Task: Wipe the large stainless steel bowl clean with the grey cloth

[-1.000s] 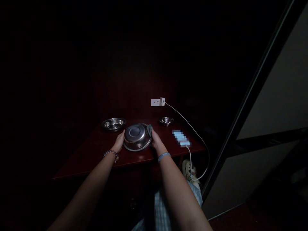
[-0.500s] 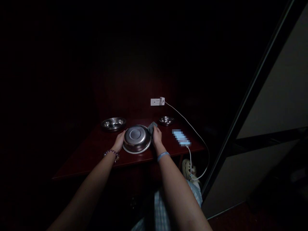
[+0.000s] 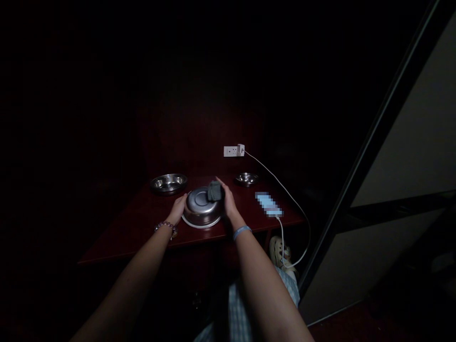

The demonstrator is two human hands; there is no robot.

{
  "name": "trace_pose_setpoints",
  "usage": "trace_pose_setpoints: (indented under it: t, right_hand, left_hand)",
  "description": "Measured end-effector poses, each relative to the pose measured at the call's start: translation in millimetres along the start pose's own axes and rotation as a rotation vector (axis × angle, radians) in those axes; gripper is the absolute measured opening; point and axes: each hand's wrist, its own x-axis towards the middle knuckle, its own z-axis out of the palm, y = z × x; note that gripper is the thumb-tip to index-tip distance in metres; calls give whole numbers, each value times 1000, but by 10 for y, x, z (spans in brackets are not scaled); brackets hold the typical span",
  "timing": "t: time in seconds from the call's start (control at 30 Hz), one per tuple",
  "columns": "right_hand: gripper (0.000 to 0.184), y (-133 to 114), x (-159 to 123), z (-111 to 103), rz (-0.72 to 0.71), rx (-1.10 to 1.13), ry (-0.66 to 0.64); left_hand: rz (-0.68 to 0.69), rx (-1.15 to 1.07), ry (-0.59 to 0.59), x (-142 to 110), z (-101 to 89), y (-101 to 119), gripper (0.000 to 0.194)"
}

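Observation:
An upturned steel bowl (image 3: 201, 211) is tilted over the dark red desk, its flat base facing up. My left hand (image 3: 177, 210) is closed on the left side of its rim. In my right hand (image 3: 228, 198) is a folded dark grey cloth (image 3: 214, 191), which lies against the upper right of the bowl's base. The fingers of that hand are partly hidden behind the cloth.
On the red desk (image 3: 142, 228), steel dishes (image 3: 168, 183) stand at the back left and a smaller steel bowl (image 3: 246, 179) at the back right. A blurred-out phone (image 3: 268, 204) charges by a white cable (image 3: 282, 237) from the wall socket (image 3: 231, 151).
My right hand has brought the cloth from the bowl's right edge up and left onto its base. My left hand and the bowl have hardly moved.

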Motion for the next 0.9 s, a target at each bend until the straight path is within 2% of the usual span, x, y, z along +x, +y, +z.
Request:
trace_pose_setpoints:
  t: [0.07, 0.13, 0.3, 0.43, 0.57, 0.67, 0.77, 0.9]
  right_hand:
    - [48, -37, -53, 59, -16, -65, -129]
    - [50, -58, -79, 92, -19, -112, -157]
    - [53, 22, -43, 62, -35, -259, -124]
    - [44, 104, -81, 67, -153, -628, -118]
    - [58, 75, -185, 177, -102, -909, 62]
    - [55, 12, -231, 265, -30, -1005, 151]
    - [51, -19, -232, 299, 20, -1045, 135]
    - [48, 21, -191, 258, -51, -1024, 28]
  left_hand:
    - [-1, -8, 18, 3, 3, -3, 56]
    - [0, -9, 21, 5, 2, -4, 54]
    - [-18, 4, -14, 11, -4, -5, 53]
    - [-14, 5, -6, 19, -1, -18, 52]
    - [-7, -3, 4, 33, -1, -37, 48]
    - [-8, -4, 1, 45, -6, -49, 46]
    - [-18, 10, -12, 51, -12, -56, 45]
    - [-26, 17, -7, 49, -15, -57, 44]
